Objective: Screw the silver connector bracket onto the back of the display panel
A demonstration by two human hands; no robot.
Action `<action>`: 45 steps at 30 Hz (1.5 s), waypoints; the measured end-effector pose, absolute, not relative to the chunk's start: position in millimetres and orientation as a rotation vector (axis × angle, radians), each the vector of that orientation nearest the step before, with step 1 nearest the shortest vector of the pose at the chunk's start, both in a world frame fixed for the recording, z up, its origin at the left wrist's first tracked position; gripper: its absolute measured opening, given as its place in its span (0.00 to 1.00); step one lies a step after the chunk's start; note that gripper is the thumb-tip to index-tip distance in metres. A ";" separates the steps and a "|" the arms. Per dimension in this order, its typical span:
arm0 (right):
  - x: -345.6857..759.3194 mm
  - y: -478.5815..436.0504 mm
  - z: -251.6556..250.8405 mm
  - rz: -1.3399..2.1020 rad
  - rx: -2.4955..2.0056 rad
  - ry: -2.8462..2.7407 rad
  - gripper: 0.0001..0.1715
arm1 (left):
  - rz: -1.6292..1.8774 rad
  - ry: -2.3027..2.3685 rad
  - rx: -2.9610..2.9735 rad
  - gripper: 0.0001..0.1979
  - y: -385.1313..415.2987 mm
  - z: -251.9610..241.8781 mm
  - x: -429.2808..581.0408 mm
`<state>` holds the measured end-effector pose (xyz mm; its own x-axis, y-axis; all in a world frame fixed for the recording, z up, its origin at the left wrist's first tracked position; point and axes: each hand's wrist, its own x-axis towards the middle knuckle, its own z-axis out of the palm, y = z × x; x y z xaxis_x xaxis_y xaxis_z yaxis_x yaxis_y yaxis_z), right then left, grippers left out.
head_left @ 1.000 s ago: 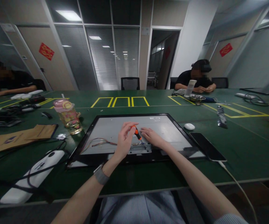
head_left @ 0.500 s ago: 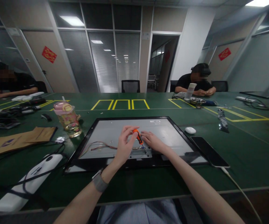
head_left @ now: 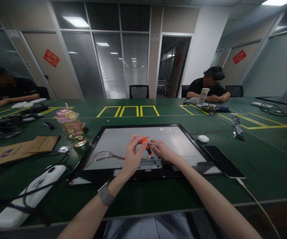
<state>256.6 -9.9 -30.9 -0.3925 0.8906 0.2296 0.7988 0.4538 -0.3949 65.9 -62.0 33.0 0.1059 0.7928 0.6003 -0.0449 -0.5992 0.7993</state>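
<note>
My left hand grips a small orange and black screwdriver between thumb and fingers. The screwdriver leans, its tip down near a metal bracket on the near part of a flat display panel. The panel lies with its grey metal back up inside a black frame. Just right of the screwdriver, my right hand lies low over the panel, fingers stretched toward the tool. Its fingertips are close to the screwdriver; whether they touch it I cannot tell. Thin coloured wires run left from the bracket.
Right of the panel are a phone on a cable and a white case. On the left stand a pink-lidded bottle, a paper bag and a white power strip. Two people sit across the green table.
Both hands and the screwdriver keep nearly the same place. The screwdriver's handle has turned slightly in my left hand. At far left, a person's arm has shifted.
</note>
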 end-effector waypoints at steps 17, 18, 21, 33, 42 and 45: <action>255.7 -11.7 -29.5 0.296 -1.417 -2.300 0.23 | 1.569 0.763 1.778 0.09 -62.7 34.0 65.1; 255.6 -12.1 -29.0 0.295 -1.419 -2.299 0.23 | 1.567 0.760 1.780 0.09 -62.7 34.5 64.8; 255.6 -12.2 -29.1 0.299 -1.426 -2.296 0.24 | 1.562 0.745 1.776 0.11 -63.5 35.1 63.5; 255.7 -12.3 -28.4 0.315 -1.436 -2.297 0.24 | 1.615 0.779 1.776 0.09 -62.3 32.0 64.1; 256.9 -11.2 -30.4 0.297 -1.431 -2.298 0.24 | 1.550 0.699 1.813 0.13 -66.9 36.8 61.9; 257.5 -9.4 -32.7 0.289 -1.422 -2.301 0.24 | 1.592 0.732 1.787 0.11 -66.2 36.2 63.4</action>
<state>257.5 -9.4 -32.7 -0.3900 0.8890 0.2399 0.8021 0.4559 -0.3857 63.4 -66.2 36.2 0.1162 0.7557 0.6446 -0.0024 -0.6488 0.7610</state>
